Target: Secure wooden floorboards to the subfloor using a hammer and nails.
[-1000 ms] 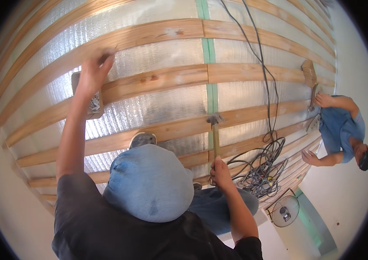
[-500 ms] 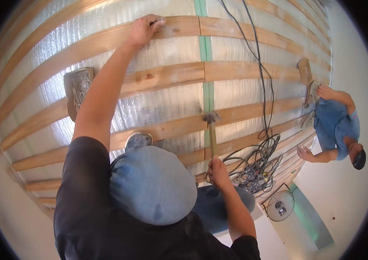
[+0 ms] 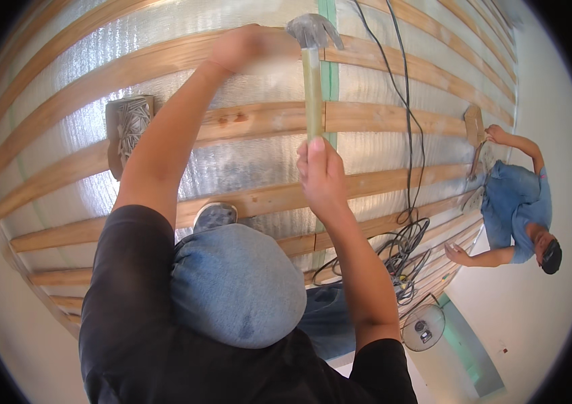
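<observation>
My right hand [image 3: 325, 174] is wrapped round the pale handle of a claw hammer [image 3: 314, 87]. The hammer is raised, with its grey head in front of the far wooden batten and the green tape strip. Over the same batten [image 3: 185, 59], my left hand [image 3: 237, 48] is closed, to the left of the hammer head. Its fingertips are blurred, so what they pinch cannot be made out. Beside my left forearm, an open cardboard box [image 3: 129, 131] of nails lies across the battens.
Parallel battens run over silvery foil sheeting [image 3: 259, 159]. Black cables [image 3: 404, 101] lead down to a tangled heap [image 3: 397, 259] at right. A co-worker [image 3: 515, 209] crouches at the right near another cardboard box [image 3: 474, 126] and a hammer. A round fan [image 3: 424, 328] stands lower right.
My right hand has lifted the hammer up and away from the lower battens, toward my left hand. My left hand has shifted slightly right along the batten. The co-worker's lower arm has moved a little.
</observation>
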Tool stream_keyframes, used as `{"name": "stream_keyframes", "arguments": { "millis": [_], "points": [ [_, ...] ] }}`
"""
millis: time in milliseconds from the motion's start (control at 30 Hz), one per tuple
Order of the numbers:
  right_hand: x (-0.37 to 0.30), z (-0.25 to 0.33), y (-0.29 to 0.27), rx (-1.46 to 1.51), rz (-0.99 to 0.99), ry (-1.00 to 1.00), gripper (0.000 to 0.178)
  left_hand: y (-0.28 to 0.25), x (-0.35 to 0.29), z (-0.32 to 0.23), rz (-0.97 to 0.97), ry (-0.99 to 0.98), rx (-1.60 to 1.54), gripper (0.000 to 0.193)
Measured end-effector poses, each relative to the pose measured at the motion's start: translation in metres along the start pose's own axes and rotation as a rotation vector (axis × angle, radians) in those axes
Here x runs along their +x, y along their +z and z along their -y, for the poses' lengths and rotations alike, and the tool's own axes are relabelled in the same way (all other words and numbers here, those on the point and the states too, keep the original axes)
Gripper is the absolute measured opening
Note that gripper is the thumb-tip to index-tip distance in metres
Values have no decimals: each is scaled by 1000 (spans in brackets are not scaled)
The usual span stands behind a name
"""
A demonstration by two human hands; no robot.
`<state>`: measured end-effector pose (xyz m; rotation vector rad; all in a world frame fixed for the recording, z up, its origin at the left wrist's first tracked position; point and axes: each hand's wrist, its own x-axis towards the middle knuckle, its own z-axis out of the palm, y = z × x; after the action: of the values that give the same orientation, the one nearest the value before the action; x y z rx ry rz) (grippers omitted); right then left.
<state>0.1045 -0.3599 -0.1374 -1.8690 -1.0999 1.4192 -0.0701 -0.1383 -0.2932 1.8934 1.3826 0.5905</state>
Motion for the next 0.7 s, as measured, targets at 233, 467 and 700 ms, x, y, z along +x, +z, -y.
{"name": "stream_keyframes", "arguments": {
  "millis": [233,467,700],
  "points": [
    [52,-60,35,46,-89,-97,53,21,9,27,-9,64,9,32],
    [50,-26,43,124,-110,38,52,21,2,40,-19,90,45,28],
    [68,-78,44,235,-109,-461,49,8,9,29,-187,-58,-418,37]
  ]
}}
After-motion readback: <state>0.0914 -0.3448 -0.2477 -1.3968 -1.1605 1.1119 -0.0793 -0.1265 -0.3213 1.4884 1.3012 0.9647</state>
